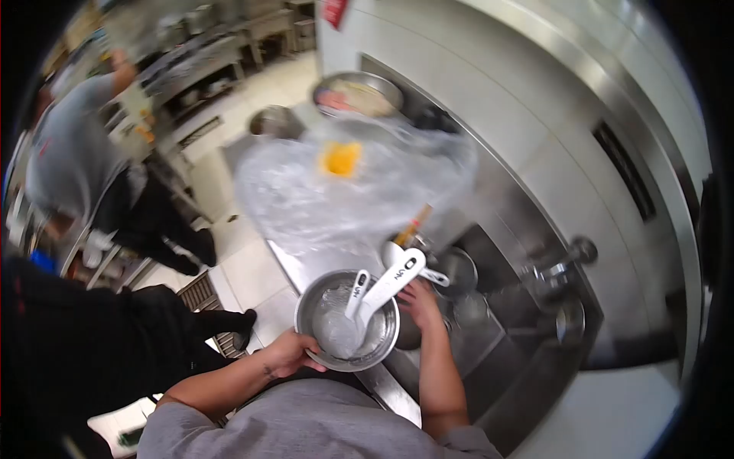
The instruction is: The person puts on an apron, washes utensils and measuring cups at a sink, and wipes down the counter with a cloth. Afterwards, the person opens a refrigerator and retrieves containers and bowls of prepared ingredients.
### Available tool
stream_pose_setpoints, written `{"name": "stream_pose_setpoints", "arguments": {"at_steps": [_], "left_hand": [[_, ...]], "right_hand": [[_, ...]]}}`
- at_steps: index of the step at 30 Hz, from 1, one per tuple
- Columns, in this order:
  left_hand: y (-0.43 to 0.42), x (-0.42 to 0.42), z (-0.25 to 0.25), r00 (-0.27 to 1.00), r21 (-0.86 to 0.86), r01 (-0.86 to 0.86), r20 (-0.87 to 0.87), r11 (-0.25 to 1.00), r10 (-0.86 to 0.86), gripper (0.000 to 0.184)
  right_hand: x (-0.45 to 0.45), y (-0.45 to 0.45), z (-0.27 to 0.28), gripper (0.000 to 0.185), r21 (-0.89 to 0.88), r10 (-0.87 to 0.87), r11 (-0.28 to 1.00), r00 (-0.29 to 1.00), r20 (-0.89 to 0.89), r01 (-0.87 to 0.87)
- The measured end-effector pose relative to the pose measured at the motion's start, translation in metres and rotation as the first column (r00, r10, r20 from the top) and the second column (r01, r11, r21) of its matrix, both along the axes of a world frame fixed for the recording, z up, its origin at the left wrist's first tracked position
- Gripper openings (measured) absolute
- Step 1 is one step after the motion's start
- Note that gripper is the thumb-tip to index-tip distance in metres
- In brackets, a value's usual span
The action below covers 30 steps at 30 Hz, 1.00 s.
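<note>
My left hand [294,352] is closed on the near left rim of a round metal bowl [307,310], held up at the counter's front edge. Inside the bowl lie a small white measuring spoon [358,291] and a larger white-handled scoop [394,283], their handles leaning out to the upper right. Clear plastic or liquid seems to show around them; I cannot tell which. My right hand [420,304] is at the bowl's right side, fingers apart and partly hidden by the big handle. Just beyond it is another white handle [434,277].
A large clear plastic sheet or bag [283,187] with a yellow patch [340,158] covers the counter ahead. Behind it stands a wide metal bowl [392,93] of food. At right are a sink [489,382] with vessels and a faucet [562,268]. Two people [76,161] stand at left.
</note>
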State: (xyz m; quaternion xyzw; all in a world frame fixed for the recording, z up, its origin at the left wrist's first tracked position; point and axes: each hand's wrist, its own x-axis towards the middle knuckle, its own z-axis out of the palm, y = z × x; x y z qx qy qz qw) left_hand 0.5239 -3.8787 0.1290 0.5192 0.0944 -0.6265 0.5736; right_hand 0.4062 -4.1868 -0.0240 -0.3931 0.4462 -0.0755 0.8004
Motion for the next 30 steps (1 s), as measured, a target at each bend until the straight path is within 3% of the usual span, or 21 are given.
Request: {"name": "stream_pose_setpoints", "arguments": {"at_steps": [1, 2, 4, 6, 9, 11, 13, 14, 18, 21, 22, 23, 25, 30], "left_hand": [[0.011, 0.004, 0.0, 1.0, 0.005, -0.03, 0.007, 1.0, 0.03, 0.044], [0.018, 0.003, 0.003, 0.996, -0.049, -0.083, 0.02, 0.995, 0.085, 0.044], [0.04, 0.009, 0.007, 0.985, -0.044, -0.172, 0.023, 0.984, 0.173, 0.047], [0.064, 0.014, 0.005, 0.968, -0.063, -0.251, -0.007, 0.966, 0.251, 0.049], [0.089, 0.019, 0.01, 0.928, -0.023, -0.373, 0.001, 0.927, 0.373, 0.05], [0.111, 0.021, 0.007, 0.903, -0.027, -0.43, -0.005, 0.902, 0.43, 0.052], [0.131, 0.019, 0.001, 0.838, -0.036, -0.545, 0.001, 0.837, 0.546, 0.038], [0.139, 0.018, 0.006, 0.814, -0.062, -0.576, 0.046, 0.815, 0.578, 0.036], [0.177, 0.034, 0.005, 0.74, 0.017, -0.673, 0.03, 0.74, 0.672, 0.039], [0.206, 0.044, 0.004, 0.688, -0.078, -0.72, 0.057, 0.69, 0.724, 0.04], [0.213, 0.049, 0.008, 0.67, -0.069, -0.736, 0.069, 0.674, 0.739, 0.041], [0.224, 0.06, 0.011, 0.672, -0.067, -0.735, 0.061, 0.674, 0.738, 0.041], [0.243, 0.075, 0.005, 0.701, -0.11, -0.708, 0.006, 0.697, 0.713, 0.055], [0.268, 0.12, 0.011, 0.651, -0.134, -0.751, 0.014, 0.647, 0.759, 0.047]], "right_hand": [[0.011, 0.003, 0.002, 0.075, -0.027, -0.049, 0.999, 0.996, -0.075, 0.047], [0.011, -0.001, -0.006, 0.06, 0.097, -0.037, 0.995, 0.999, 0.004, 0.036], [0.02, -0.002, -0.011, 0.038, 0.314, -0.059, 0.948, 0.998, -0.001, 0.056], [0.033, 0.008, 0.006, 0.035, 0.2, -0.085, 0.975, 0.993, -0.077, 0.099], [0.049, -0.005, -0.014, 0.024, 0.209, -0.167, 0.961, 0.982, -0.091, 0.183], [0.063, -0.007, -0.018, 0.023, 0.215, -0.327, 0.908, 0.929, -0.173, 0.359], [0.062, -0.011, -0.016, 0.012, 0.319, -0.327, 0.877, 0.932, -0.153, 0.36], [0.06, -0.008, -0.014, 0.009, 0.25, -0.308, 0.912, 0.945, -0.109, 0.325], [0.048, 0.005, -0.004, 0.009, 0.235, -0.314, 0.905, 0.928, -0.199, 0.356], [0.046, 0.021, 0.009, 0.013, 0.204, -0.151, 0.96, 0.968, -0.201, 0.192], [0.047, 0.034, 0.024, 0.028, 0.204, -0.121, 0.964, 0.967, -0.222, 0.168], [0.053, 0.075, 0.082, 0.043, 0.206, -0.097, 0.967, 0.962, -0.256, 0.152], [0.067, 0.097, 0.102, 0.042, 0.227, -0.054, 0.967, 0.967, -0.248, 0.112], [0.106, 0.142, 0.102, 0.036, 0.286, 0.025, 0.958, 0.985, -0.168, 0.024]]}}
